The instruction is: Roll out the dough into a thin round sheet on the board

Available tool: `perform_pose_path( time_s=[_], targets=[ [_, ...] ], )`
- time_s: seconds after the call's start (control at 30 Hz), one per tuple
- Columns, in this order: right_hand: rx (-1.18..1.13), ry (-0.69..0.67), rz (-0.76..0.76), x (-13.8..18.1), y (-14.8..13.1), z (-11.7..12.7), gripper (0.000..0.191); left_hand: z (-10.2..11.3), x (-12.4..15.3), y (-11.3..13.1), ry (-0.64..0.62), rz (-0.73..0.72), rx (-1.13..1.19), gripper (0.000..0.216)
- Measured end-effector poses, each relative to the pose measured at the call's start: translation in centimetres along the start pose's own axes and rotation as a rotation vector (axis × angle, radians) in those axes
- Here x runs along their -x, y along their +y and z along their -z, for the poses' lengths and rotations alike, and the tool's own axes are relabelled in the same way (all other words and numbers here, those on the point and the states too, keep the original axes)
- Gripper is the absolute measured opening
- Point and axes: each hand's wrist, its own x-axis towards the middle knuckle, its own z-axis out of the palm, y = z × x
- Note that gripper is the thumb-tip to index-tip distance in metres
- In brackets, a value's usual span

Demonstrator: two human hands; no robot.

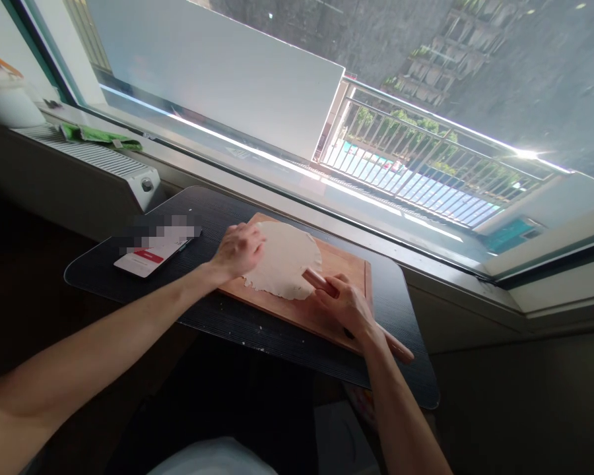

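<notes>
A thin, pale sheet of rolled dough (282, 260) with a ragged lower edge lies on a wooden cutting board (361, 270). At the dough's left edge is my left hand (240, 249), its fingers curled closed on that edge; the fingertips are partly hidden. My right hand (346, 303) is wrapped around a wooden rolling pin (319, 282), over the right part of the board. The pin slants from the dough's lower right edge to beyond the board's near right corner, and my hand and wrist cover its middle.
The board rests on a small black table (208, 204) with rounded corners, scattered with pale crumbs. A lit phone (151, 254) lies at its left. Behind stand a large window and a radiator (133, 175) bearing a green cloth (101, 136) and a white pot (10, 102).
</notes>
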Motion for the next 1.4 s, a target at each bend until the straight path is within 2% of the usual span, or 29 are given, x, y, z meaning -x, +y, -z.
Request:
perform_pose_path(
  time_s=[0.03,0.1,0.17,0.27,0.43,0.53,0.67,0.87,1.1,1.27,1.33,1.4],
  targets=[
    [0.018,-0.014,0.007,-0.1,-0.5,-0.1,0.018,-0.1,1.1,1.3,-0.004,-0.079,0.055,0.025],
    [0.054,0.001,-0.005,-0.7,-1.6,-0.5,0.021,-0.7,3.2,3.4,0.001,-0.107,0.107,0.02],
    [0.077,0.116,-0.054,-2.0,-2.6,-1.2,0.03,-1.3,4.6,4.6,0.004,-0.078,0.125,0.017],
    [0.12,0.256,-0.142,-3.5,-4.2,-2.7,0.041,-2.0,5.5,4.9,0.015,-0.046,0.13,0.016],
    [0.218,0.111,-0.175,-2.8,-5.9,-5.1,0.051,-2.1,5.6,4.6,0.024,-0.043,0.136,0.016],
    [0.239,0.1,-0.161,-3.2,-5.4,-4.8,0.053,-2.1,5.7,4.8,0.029,-0.035,0.129,0.017],
    [0.183,0.065,-0.239,-3.9,-5.0,-4.2,0.055,-2.2,5.8,4.9,0.016,-0.02,0.137,0.019],
    [0.263,0.079,-0.065,-0.1,-6.8,-5.8,0.053,-2.1,5.8,4.9,0.013,-0.034,0.131,0.021],
    [0.232,0.049,-0.311,-5.7,-3.8,-3.3,0.059,-2.2,5.8,4.8,0.024,-0.034,0.118,0.019],
    [0.255,0.076,-0.147,-3.4,-4.8,-5.0,0.052,-2.2,5.8,4.9,0.019,-0.041,0.112,0.02],
    [0.243,0.095,-0.158,-3.9,-4.5,-4.8,0.052,-2.2,5.8,4.9,0.016,-0.041,0.104,0.019],
    [0.223,0.115,-0.237,-5.7,-3.3,-3.8,0.05,-2.1,5.8,4.9,0.013,-0.037,0.102,0.019]
  ],
)
